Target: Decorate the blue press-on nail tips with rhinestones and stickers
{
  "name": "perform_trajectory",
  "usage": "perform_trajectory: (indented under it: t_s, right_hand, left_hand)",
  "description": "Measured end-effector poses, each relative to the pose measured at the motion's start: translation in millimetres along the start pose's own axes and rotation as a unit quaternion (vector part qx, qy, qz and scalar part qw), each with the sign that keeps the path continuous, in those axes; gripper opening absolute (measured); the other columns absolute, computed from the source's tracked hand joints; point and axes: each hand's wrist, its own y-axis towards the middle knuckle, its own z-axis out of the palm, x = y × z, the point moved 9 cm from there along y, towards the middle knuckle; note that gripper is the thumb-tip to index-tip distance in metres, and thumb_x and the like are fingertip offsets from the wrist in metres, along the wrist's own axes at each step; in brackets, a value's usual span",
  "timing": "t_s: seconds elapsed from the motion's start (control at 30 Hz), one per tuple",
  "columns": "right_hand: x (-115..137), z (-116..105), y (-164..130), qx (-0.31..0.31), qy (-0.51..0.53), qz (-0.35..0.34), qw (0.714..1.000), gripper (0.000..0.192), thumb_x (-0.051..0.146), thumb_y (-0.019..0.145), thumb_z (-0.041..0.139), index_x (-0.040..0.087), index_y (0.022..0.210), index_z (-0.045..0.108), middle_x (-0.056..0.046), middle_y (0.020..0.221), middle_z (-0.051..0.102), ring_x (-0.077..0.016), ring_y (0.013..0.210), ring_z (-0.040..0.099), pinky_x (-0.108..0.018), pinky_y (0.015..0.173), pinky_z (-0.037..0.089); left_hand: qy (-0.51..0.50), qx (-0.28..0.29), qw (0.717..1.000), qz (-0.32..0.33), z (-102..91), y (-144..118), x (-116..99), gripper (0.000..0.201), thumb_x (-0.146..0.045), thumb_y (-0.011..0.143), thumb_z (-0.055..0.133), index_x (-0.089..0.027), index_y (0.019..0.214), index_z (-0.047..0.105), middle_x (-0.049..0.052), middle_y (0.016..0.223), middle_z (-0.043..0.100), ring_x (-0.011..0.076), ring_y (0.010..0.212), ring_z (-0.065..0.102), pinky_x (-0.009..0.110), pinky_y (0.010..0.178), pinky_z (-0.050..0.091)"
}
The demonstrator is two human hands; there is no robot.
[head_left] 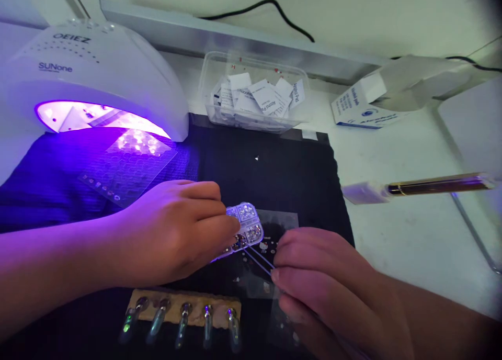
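Note:
My left hand (188,229) is closed around a small clear compartment box (251,221) filled with tiny rhinestones, part of it hidden behind the fingers. In my right hand (329,281) is a pair of thin tweezers (259,259), its tips at the lower edge of the box. Beneath both lies a clear sticker sheet (290,221) with small cartoon figures. Nearest the front, several shiny green false nails (183,326) stand on a tan strip holder (172,315).
A white UV nail lamp (117,51) glows purple at the left, with a clear sheet (129,166) at its mouth. Behind the black cloth (227,156) stands a plastic tub (254,116) of alcohol pads. An open carton (361,106) and a gold-handled brush (435,184) are at the right.

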Motion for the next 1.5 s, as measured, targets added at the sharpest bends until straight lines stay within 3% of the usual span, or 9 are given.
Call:
perform_trajectory:
  t_s: [0.23, 0.8, 1.27, 1.5]
  right_hand:
    - [-2.4, 2.1, 0.0, 0.005, 0.002, 0.016, 1.000, 0.024, 0.013, 0.093, 0.044, 0.017, 0.074, 0.058, -0.002, 0.065, 0.061, -0.0153, 0.066, 0.062, -0.032, 0.065, 0.059]
    - [-1.4, -0.8, 3.7, 0.037, 0.009, -0.018, 0.999, 0.021, 0.013, 0.093, 0.046, 0.017, 0.076, 0.058, -0.003, 0.066, 0.062, -0.0164, 0.070, 0.064, -0.032, 0.065, 0.059]
    - [-0.3, 1.3, 1.1, 0.007, -0.016, -0.001, 1.000, 0.023, 0.011, 0.094, 0.045, 0.015, 0.076, 0.059, -0.003, 0.068, 0.063, -0.0155, 0.069, 0.064, -0.032, 0.069, 0.060]
    - [1.3, 0.7, 0.4, 0.021, -0.009, -0.005, 1.000, 0.026, 0.011, 0.094, 0.044, 0.015, 0.073, 0.059, -0.003, 0.067, 0.064, -0.0155, 0.069, 0.065, -0.031, 0.068, 0.060]
  left_hand:
    - [-0.002, 0.000, 1.000, 0.000, -0.2, -0.4, 0.4, 0.014, -0.020, 0.096, 0.054, -0.016, 0.088, 0.065, 0.003, 0.072, 0.065, 0.0178, 0.067, 0.051, 0.033, 0.062, 0.040]
    - [-0.003, 0.002, 1.000, -0.003, -0.2, -0.6, 0.3, 0.016, -0.021, 0.097, 0.051, -0.016, 0.089, 0.065, 0.003, 0.071, 0.065, 0.0172, 0.066, 0.051, 0.034, 0.060, 0.039]
    - [-0.011, 0.001, 1.000, -0.002, 0.3, 0.0, 1.1, 0.016, -0.020, 0.096, 0.053, -0.016, 0.085, 0.064, 0.003, 0.072, 0.066, 0.0183, 0.067, 0.051, 0.034, 0.061, 0.040]
    - [-0.016, 0.001, 1.000, 0.001, 0.4, -0.8, -0.7, 0.014, -0.019, 0.095, 0.054, -0.015, 0.087, 0.065, 0.003, 0.073, 0.065, 0.0185, 0.069, 0.052, 0.034, 0.061, 0.041]
